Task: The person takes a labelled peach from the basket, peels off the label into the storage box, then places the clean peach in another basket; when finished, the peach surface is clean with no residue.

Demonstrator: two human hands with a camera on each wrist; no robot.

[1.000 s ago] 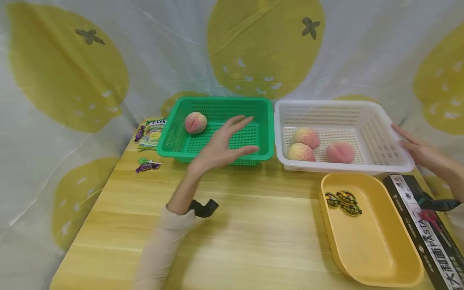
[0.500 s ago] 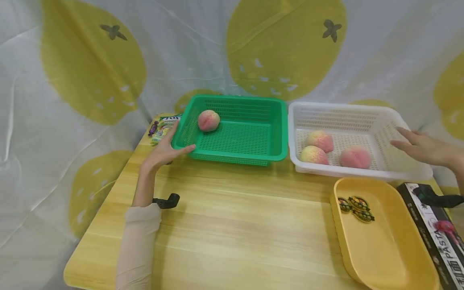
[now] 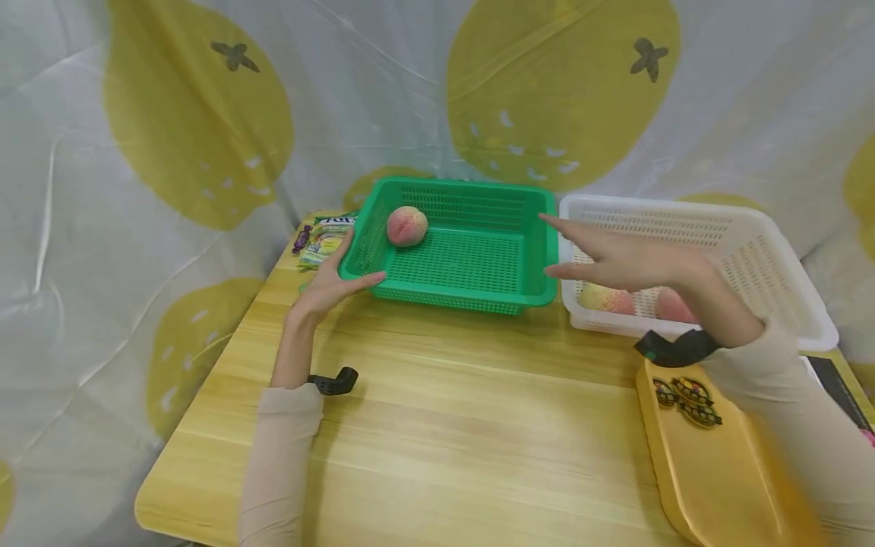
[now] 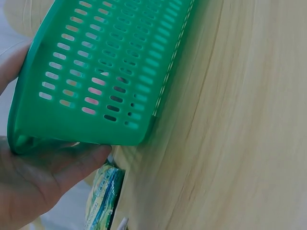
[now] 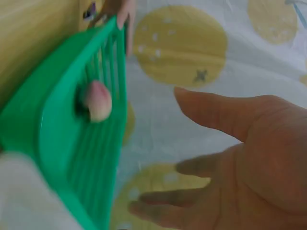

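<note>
A green slotted basket [image 3: 472,262] stands at the back of the table with one pink-and-yellow peach [image 3: 407,226] in it. My left hand [image 3: 324,292] grips its near left corner; in the left wrist view the thumb lies at the rim and the fingers [image 4: 79,167] press the side wall below it. With thumb and fingers spread, my right hand [image 3: 632,258] hovers over the left part of a white basket [image 3: 807,292], its fingertips close to the green basket's right rim. Below that hand, two peaches [image 3: 608,298] show in the white basket, partly covered.
A yellow tray [image 3: 711,463] with dark stickers stands at front right, partly behind my right sleeve. The black box [image 3: 837,384] lies beyond it. A snack packet [image 3: 321,247] and a purple wrapped candy [image 3: 301,240] lie left of the green basket. A patterned curtain [image 3: 383,91] hangs behind.
My left hand went from over the green basket to its left corner. My right hand left the white basket's right end and moved left toward the green basket. The view shifted slightly.
</note>
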